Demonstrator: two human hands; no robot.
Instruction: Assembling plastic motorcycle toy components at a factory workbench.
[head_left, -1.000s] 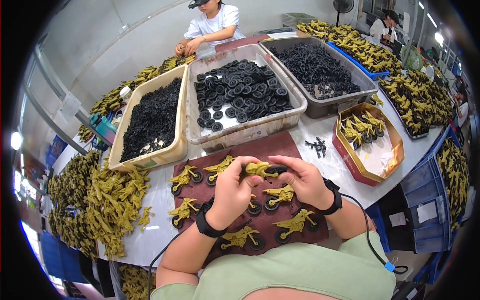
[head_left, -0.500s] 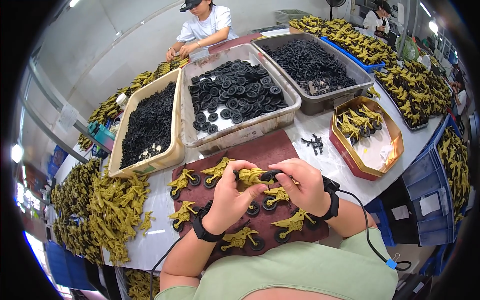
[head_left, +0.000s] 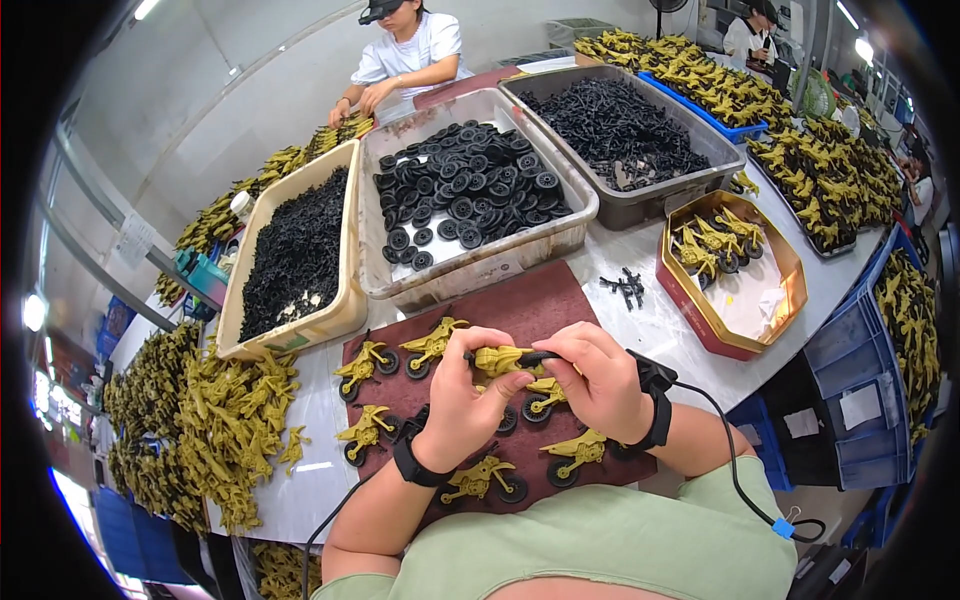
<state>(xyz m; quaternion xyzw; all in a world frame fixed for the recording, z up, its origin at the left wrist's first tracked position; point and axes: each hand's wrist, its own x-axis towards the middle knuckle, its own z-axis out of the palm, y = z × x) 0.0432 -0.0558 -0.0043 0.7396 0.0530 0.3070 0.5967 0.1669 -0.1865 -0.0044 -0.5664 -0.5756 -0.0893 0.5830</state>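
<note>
Yellow toy motorcycle held above the maroon mat
Your left hand pinches its body; your right hand closes thumb and fingers on its black wheel.

"Counting from the left hand and right hand, where's the room?"

"Twelve o'clock: a bare strip of maroon mat, ending at the wheel bin's wall."

"And two?"

"White tabletop, but small black parts lie there, with the octagonal box beyond. Three is bare table."

"Left side?"

"Blocked: toy motorbikes at nine, a yellow heap past them, the tan bin at ten."

"Four?"

"A cable loops off the wrist."
</note>
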